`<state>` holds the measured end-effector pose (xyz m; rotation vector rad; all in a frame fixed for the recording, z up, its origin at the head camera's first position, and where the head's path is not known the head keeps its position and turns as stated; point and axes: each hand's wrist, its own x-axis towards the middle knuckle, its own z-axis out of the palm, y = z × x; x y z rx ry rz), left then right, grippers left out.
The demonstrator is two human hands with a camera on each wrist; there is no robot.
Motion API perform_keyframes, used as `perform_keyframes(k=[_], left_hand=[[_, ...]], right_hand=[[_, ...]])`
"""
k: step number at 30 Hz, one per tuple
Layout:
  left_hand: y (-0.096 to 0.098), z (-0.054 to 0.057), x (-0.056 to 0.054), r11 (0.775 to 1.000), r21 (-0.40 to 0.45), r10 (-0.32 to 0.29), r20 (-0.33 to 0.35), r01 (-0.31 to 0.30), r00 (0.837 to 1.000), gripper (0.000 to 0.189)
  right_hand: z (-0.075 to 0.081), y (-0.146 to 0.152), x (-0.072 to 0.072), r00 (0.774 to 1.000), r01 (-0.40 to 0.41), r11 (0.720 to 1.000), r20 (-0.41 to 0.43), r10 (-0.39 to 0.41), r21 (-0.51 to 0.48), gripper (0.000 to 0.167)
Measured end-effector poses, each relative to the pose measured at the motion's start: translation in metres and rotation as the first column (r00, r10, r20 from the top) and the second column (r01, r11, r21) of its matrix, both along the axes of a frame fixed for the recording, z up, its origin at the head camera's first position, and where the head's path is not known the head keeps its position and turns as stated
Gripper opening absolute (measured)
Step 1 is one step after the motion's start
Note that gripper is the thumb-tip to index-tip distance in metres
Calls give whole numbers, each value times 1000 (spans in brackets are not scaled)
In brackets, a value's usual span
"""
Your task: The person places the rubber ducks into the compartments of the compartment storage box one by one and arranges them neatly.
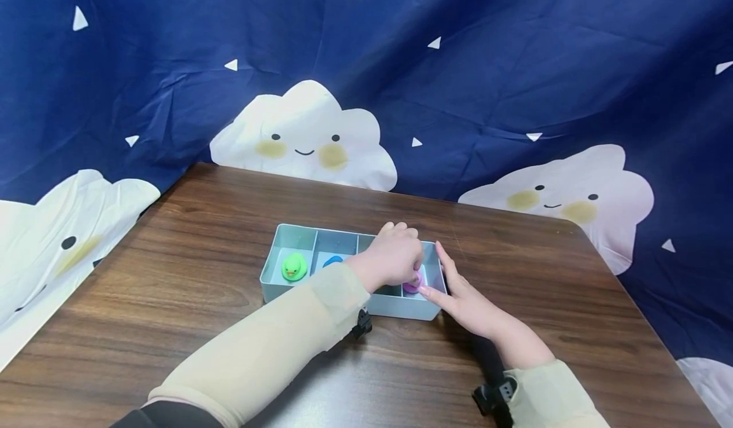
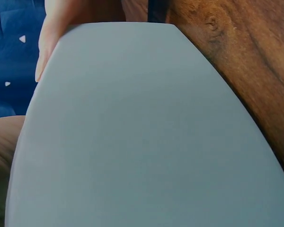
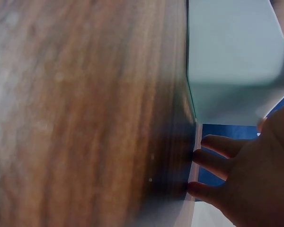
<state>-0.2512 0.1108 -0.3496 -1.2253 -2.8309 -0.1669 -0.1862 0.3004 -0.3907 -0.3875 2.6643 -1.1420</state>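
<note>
A pale blue-grey divided box [image 1: 401, 307] sits on the table, its front wall filling much of the left wrist view. My left hand [image 1: 395, 255] reaches over it into the rightmost compartment, fingers curled down and pinching a small purple toy [image 1: 411, 286]. Most of that toy is hidden by the fingers. At the box's right end is my right hand [image 1: 472, 304], thumb at the front rim and index finger along the end wall. Its other fingers [image 3: 213, 163] extend straight beyond the box in the right wrist view.
A green rubber duck [image 1: 294, 267] occupies the leftmost compartment. Part of a blue toy [image 1: 333, 261] shows in the neighbouring one, behind my left forearm. The wooden table [image 1: 189, 256] ends at a dark blue cloth [image 1: 515, 78] with clouds printed on it.
</note>
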Motion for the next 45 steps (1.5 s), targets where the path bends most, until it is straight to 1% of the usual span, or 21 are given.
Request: perform_keyframes(k=[10,16,19,21,22,24,27,30,32,35,37,39,41,43,45], left_hand=[[-2,3,4,1000,11,10,19,-10,1000,16],[-2,1,1,1000,20,10,37,-11,999,16],[-3,3,-1,999,32,16,34,-17,999,21],[-5,9,-2,998,52,23,15,-24,1000,28],[-8,14,-2,997,64,29,5,-29,1000,32],[-15,28,-1,994,100,40,-16,-38,999,36],[-34,53,1,986,161,64,-66,-53,996,37],[-63,73,4,968,238,109,-91,-84,990,36],[-87,82,5,950,290,147,-94,-114,985,36],[-126,89,6,914,362,222,-68,-183,973,38],[-152,87,6,887,400,275,-58,-231,960,41],[-176,81,6,858,430,329,-36,-282,944,43],[-195,70,7,831,445,377,-12,-333,926,47],[-208,57,9,808,453,409,30,-377,912,52],[-217,43,12,793,451,428,65,-409,901,59]], right_hand=[[0,0,-1,1000,-9,1000,5,9,-6,88],[-1,-1,-2,1000,-10,1000,6,10,-4,88],[-1,0,-3,1000,-9,1000,6,9,6,88],[-1,1,-3,1000,-8,1000,7,8,6,87],[-2,1,-4,1000,-6,1000,7,6,5,87],[-2,3,-4,1000,2,1000,14,-2,7,87],[-3,5,-4,1000,11,1000,22,-11,11,87],[-3,6,-5,1000,14,1000,25,-14,10,87],[-3,7,-6,1000,13,1000,21,-13,8,87],[-3,9,-8,1000,10,1000,13,-10,4,88],[-4,10,-9,1000,11,1000,8,-11,5,88],[-5,12,-9,1000,15,1000,4,-15,11,88],[-5,13,-10,1000,18,1000,2,-18,17,87],[-6,14,-10,1000,22,1000,-1,-22,21,87],[-7,16,-10,1000,20,1000,-13,-20,23,86]])
